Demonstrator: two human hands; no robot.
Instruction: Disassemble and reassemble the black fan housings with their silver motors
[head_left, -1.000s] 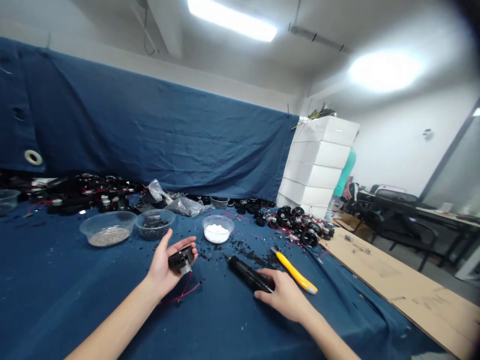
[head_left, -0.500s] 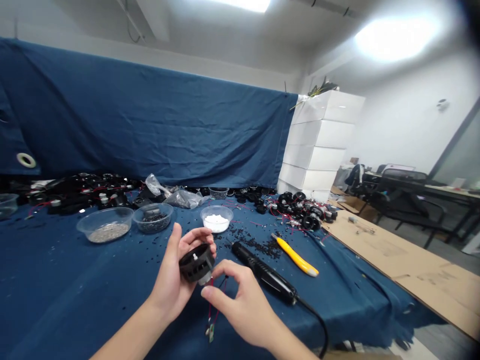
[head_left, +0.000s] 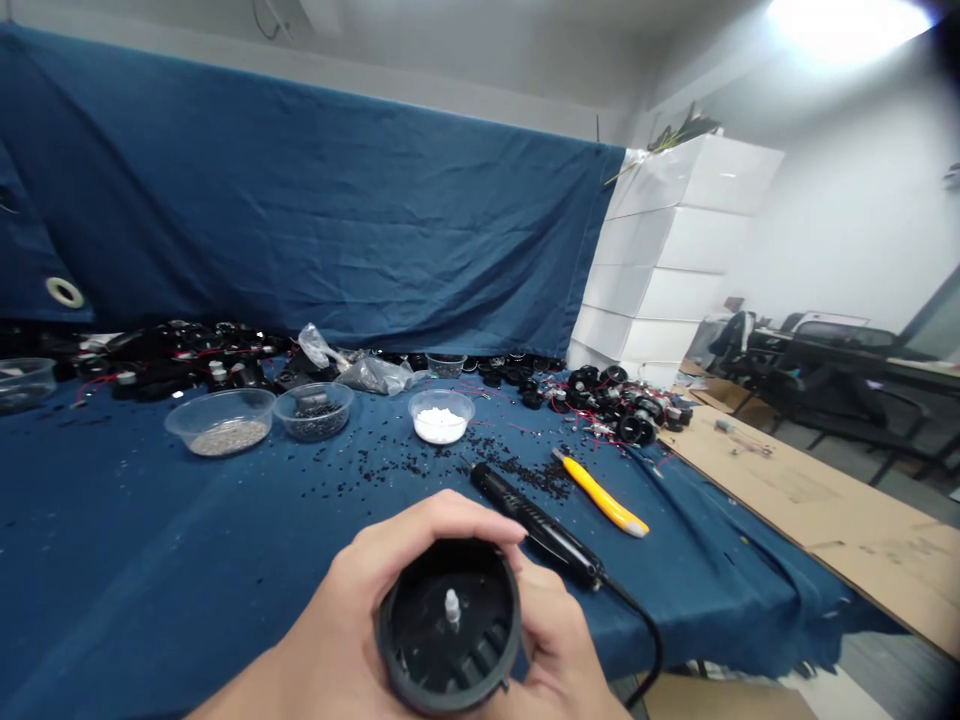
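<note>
Close to the camera, a black round plastic housing (head_left: 420, 630) has its open side turned towards me. A small white pin (head_left: 452, 607) stands up from the middle of its floor. My left hand (head_left: 337, 620) is wrapped around the housing's left side and top edge. On the other side, my right hand (head_left: 559, 640) grips the housing from the right and from behind; part of its fingers is hidden. The motor and wires behind the housing are out of sight. Just beyond my right hand lies a black electric screwdriver (head_left: 540, 525) with a cable.
A yellow-handled tool (head_left: 604, 497) lies right of the screwdriver. Small black parts (head_left: 532, 472) are scattered near a bowl of white pieces (head_left: 441, 418). Further left stand a bowl of dark screws (head_left: 313, 412) and a bowl of small metal bits (head_left: 221, 422). Wired black assemblies (head_left: 619, 400) are heaped at the back right.
The housing has come nearer to the camera and tipped so that its open side faces me. My right hand has moved from the wires below onto the housing's right side.
</note>
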